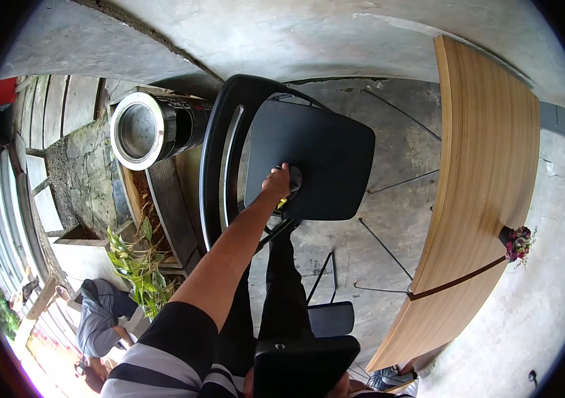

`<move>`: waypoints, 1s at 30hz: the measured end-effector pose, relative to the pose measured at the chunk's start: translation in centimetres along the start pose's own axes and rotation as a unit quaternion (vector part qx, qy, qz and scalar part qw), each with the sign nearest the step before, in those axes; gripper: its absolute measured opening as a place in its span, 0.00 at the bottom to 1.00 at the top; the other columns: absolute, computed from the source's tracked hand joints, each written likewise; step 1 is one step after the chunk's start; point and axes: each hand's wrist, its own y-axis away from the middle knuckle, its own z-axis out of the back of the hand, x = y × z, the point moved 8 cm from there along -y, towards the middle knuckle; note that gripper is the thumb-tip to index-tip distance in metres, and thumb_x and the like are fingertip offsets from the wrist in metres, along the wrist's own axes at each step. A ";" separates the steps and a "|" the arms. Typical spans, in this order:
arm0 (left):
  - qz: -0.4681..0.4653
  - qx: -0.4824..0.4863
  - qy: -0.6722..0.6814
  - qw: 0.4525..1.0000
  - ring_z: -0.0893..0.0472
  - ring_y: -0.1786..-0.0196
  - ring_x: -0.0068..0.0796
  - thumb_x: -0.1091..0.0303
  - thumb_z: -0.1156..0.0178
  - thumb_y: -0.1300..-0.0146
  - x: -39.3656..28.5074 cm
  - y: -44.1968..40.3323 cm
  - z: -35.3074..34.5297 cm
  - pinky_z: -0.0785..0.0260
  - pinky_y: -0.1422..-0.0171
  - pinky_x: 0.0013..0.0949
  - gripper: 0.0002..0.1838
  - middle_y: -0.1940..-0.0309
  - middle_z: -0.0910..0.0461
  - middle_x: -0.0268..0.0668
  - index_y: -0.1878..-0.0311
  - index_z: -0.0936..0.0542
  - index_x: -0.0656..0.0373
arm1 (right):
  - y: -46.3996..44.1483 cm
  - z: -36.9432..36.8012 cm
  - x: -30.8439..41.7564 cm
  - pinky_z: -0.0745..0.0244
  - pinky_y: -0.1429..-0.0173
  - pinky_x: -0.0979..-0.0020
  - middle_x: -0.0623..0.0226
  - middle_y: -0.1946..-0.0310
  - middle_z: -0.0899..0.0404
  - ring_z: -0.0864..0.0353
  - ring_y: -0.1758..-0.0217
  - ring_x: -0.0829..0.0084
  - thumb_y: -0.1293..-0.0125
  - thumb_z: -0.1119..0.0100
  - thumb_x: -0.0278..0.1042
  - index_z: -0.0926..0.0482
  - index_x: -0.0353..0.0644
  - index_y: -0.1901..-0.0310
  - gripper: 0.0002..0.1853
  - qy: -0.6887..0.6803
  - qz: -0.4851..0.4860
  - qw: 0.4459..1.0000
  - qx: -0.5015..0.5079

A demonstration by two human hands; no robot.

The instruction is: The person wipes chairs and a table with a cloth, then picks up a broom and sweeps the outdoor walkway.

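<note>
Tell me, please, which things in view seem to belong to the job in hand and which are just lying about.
Apparently in the job:
- left hand
- grey item in its grip
- black chair, its seat under the hand

Apparently just about:
- round bin
- leafy plant
- wooden table
- flowers

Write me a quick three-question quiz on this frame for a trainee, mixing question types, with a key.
1. The outstretched hand holds a dark item at which surface? A) wall; B) chair seat; C) floor.
2. True or false: the chair's backrest is white.
3. Fill in: on the wood-grained tabletop stand small ____.

Key: 1. B. 2. False. 3. Flowers.
</note>
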 end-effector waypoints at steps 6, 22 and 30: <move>0.002 -0.013 0.007 1.000 0.14 0.43 0.56 0.64 0.30 0.39 0.1 0.2 0.2 0.17 0.43 0.50 0.38 0.42 0.22 0.54 0.28 0.36 0.53 | 0.6 0.6 -0.4 0.29 0.33 0.65 0.54 0.38 0.22 0.22 0.39 0.67 0.21 0.54 0.62 0.36 0.32 0.26 0.39 0.012 0.002 1.000 -0.005; -0.004 -0.020 -0.020 1.000 0.13 0.46 0.55 0.63 0.26 0.44 0.1 -1.2 -0.9 0.16 0.46 0.49 0.40 0.44 0.20 0.53 0.30 0.34 0.54 | 3.5 5.1 -1.5 0.30 0.32 0.67 0.54 0.35 0.24 0.22 0.37 0.68 0.20 0.58 0.64 0.36 0.31 0.26 0.40 0.042 0.005 0.999 -0.028; -0.002 -0.025 -0.029 0.999 0.12 0.47 0.52 0.64 0.27 0.41 0.0 -0.8 -0.7 0.15 0.49 0.48 0.36 0.46 0.20 0.52 0.31 0.33 0.54 | 5.0 7.8 -2.2 0.30 0.31 0.67 0.54 0.34 0.24 0.23 0.37 0.69 0.19 0.59 0.64 0.36 0.31 0.26 0.40 0.055 0.007 0.998 -0.040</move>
